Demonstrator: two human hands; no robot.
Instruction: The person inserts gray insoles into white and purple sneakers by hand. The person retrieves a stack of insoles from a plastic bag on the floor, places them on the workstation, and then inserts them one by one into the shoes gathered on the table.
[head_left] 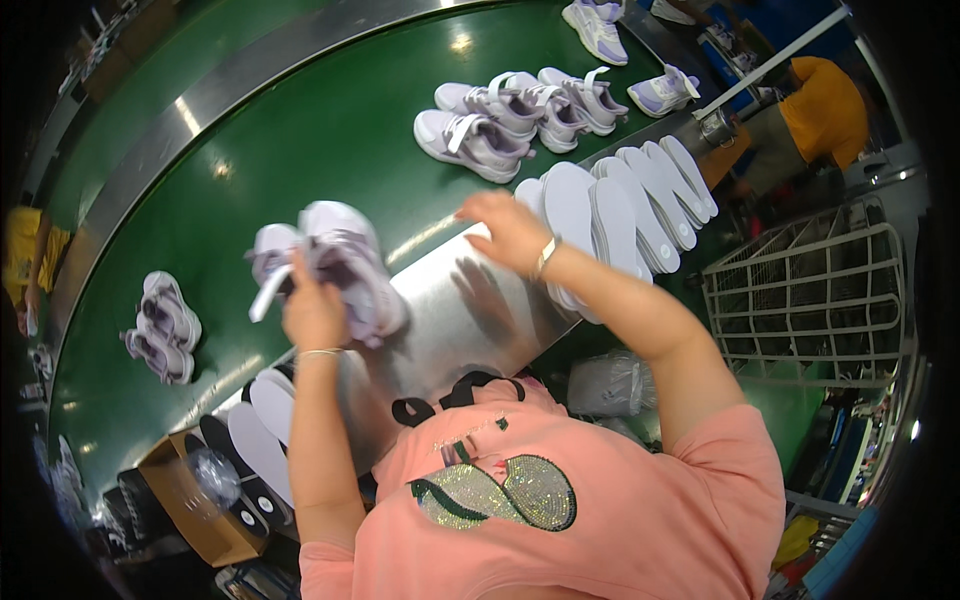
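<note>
My left hand (318,312) is closed on a pale lilac sneaker (350,245) of a pair, at the edge of the green belt. The second sneaker (274,246) of the pair is close against it, partly hidden by my fingers. A white strip (270,292) sticks out beside my hand. Above the metal ledge (430,318), my right hand (508,232) is empty with its fingers apart. Just right of it lie several pale insoles (612,215) in overlapping stacks along the ledge.
Several lilac sneakers (470,145) stand beyond the insoles, and another pair (165,325) sits far left. A box (200,495) and dark insoles (225,445) are at lower left. A wire cart (810,300) stands right, near a person in orange (825,110).
</note>
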